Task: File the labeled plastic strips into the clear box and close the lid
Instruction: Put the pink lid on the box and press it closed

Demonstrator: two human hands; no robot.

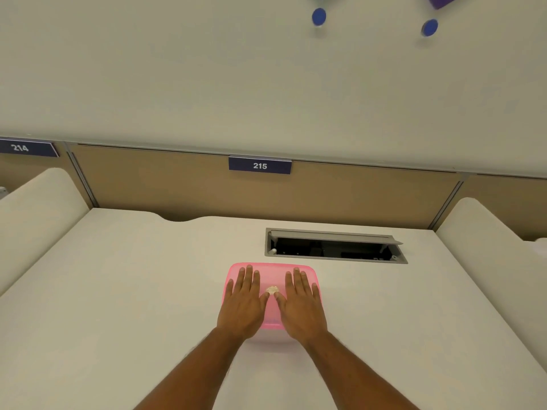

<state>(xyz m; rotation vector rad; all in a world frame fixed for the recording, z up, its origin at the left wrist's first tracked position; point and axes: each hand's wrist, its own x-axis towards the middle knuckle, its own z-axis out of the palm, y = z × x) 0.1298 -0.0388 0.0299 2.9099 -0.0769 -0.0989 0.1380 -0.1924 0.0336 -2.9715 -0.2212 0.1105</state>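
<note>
Left hand [243, 303] and right hand [302, 303] lie flat, fingers spread, on the pink lid [271, 269]. The thin plastic likely flexes; pressing its edges should seat it.

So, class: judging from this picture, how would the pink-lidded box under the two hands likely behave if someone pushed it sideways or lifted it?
The box looks like thin plastic, so probably light. Low and wide on the smooth desk, it would likely slide rather than tip. The pink lid may flex slightly where the left hand and right hand lie flat on it.
</note>
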